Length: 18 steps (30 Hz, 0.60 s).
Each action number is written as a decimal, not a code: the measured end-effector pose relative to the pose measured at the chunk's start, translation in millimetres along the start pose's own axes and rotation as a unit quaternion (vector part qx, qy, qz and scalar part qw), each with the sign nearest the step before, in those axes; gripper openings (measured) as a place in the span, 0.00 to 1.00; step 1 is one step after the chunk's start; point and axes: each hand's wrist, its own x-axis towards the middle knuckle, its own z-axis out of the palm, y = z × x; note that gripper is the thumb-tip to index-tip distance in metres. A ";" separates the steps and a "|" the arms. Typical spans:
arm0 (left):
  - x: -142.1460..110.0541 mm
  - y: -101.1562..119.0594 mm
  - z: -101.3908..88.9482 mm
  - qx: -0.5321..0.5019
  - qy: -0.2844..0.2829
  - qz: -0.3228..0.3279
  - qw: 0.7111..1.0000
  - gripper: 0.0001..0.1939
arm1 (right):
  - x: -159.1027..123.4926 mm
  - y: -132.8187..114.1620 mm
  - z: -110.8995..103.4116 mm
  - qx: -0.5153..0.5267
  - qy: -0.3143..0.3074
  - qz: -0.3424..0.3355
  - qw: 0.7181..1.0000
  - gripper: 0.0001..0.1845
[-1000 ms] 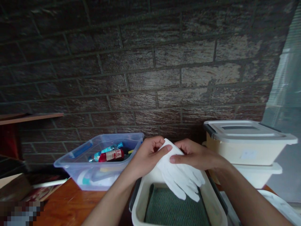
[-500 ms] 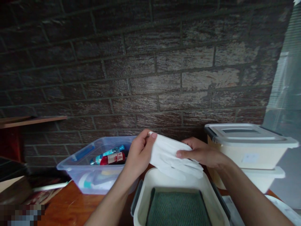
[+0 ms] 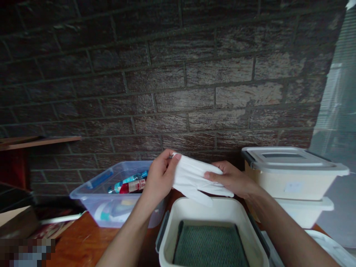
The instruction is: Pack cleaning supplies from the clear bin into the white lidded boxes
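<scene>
A white fabric glove [image 3: 193, 174] is stretched between my two hands, its finger parts hanging toward the lower right. My left hand [image 3: 162, 172] pinches the glove's upper left end between thumb and fingers. On the other side, my right hand [image 3: 230, 180] grips it with the thumb on top and the fingers behind, partly hidden. Just below and nearer to me stands an uncovered white bin [image 3: 222, 213] with dark side handles. Inside it lies a folded dark green textured cloth [image 3: 210, 244].
Left of my hands, a clear bluish plastic tub [image 3: 89, 191] holds a red bottle [image 3: 133, 186] and a blue-capped bottle [image 3: 126, 180]. Lidded storage boxes [image 3: 294, 178] are stacked at right. A brick wall [image 3: 178, 100] rises behind the wooden table [image 3: 83, 241].
Both hands, with the glove between them, have shifted slightly left. One finger of the glove now hangs apart from the others over the bin's far rim.
</scene>
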 end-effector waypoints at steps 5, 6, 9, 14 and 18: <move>24.3 44.9 8.2 0.184 -0.166 0.134 0.959 0.13 | 5.8 0.2 1.1 0.034 -0.123 -0.027 0.991 0.23; 29.4 54.8 11.1 0.224 -0.211 0.174 0.935 0.12 | 6.9 -1.7 2.8 0.062 -0.148 -0.046 0.986 0.25; 40.5 76.5 20.3 0.321 -0.315 0.247 0.858 0.12 | 9.7 -7.3 11.0 0.099 -0.130 -0.077 0.983 0.25; 45.5 87.8 30.4 0.447 -0.353 0.298 0.766 0.12 | 13.9 -10.7 30.5 0.119 -0.018 -0.090 0.989 0.20; 50.2 94.1 32.1 0.504 -0.330 0.326 0.728 0.13 | 16.3 -15.0 40.3 0.147 0.007 -0.081 0.986 0.22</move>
